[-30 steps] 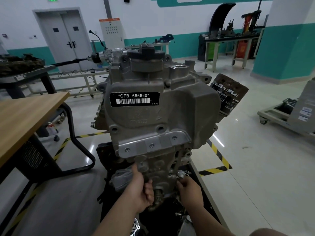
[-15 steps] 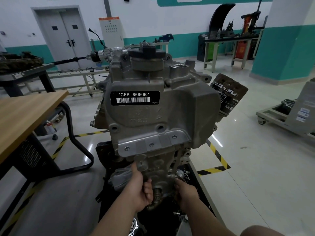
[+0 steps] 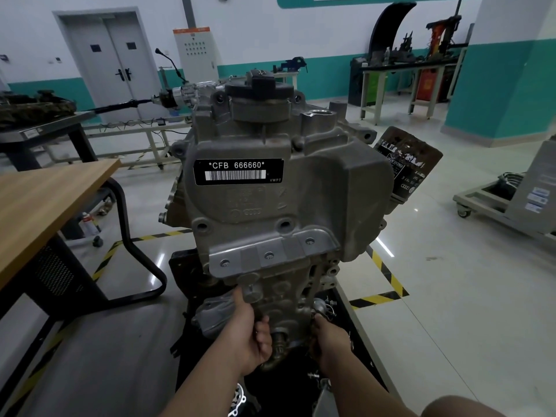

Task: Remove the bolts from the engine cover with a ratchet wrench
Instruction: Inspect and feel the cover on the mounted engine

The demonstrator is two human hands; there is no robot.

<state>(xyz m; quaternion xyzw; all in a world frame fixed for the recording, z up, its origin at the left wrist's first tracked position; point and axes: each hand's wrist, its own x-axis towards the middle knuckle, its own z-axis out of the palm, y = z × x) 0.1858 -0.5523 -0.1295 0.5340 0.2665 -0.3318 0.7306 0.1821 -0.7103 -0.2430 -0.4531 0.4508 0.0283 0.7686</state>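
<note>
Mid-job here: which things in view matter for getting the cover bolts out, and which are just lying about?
Job: engine, gripped low down by the left hand; right hand at a shiny fitting beside it; bracket bolts. No wrench clearly visible.
Lying about: wooden table, grey cabinet, back workbench, wheeled cart.

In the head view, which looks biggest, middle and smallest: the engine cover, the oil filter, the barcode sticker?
1. engine cover
2. oil filter, though it sits farther back
3. barcode sticker
</note>
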